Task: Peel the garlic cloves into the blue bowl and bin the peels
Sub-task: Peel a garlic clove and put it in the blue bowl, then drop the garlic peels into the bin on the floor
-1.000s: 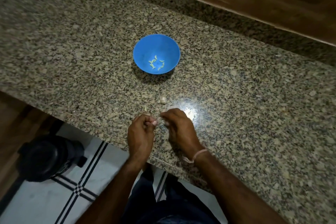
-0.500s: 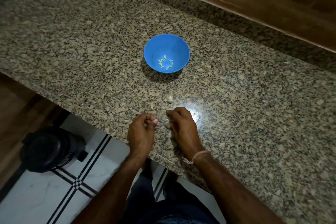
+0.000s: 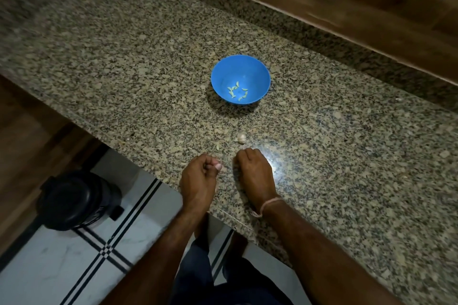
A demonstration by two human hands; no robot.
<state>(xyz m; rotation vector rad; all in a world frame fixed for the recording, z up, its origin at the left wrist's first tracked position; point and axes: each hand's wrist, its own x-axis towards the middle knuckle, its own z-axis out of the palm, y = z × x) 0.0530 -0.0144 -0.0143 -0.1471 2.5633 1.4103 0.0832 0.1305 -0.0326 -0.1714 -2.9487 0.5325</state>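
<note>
The blue bowl point(image 3: 257, 74) stands mid-counter with several peeled garlic cloves point(image 3: 237, 91) in its bottom. One unpeeled garlic clove point(image 3: 241, 138) lies on the granite between the bowl and my hands. My left hand point(image 3: 198, 178) sits at the counter's front edge, thumb pressed to curled fingers, pinching a small pale piece that looks like a garlic clove. My right hand point(image 3: 255, 171) rests on the counter just to its right, a small gap between them. Its fingers are curled under, and whatever they hold is hidden.
A black bin point(image 3: 74, 198) stands on the tiled floor at the lower left, below the counter edge. The granite counter point(image 3: 347, 156) runs back to a raised granite lip and wooden panelling. A bright light reflection lies right of my right hand.
My hands, fingertips together a second ago, have drawn slightly apart. The view has shifted, so bowl and loose clove sit further right in frame.
</note>
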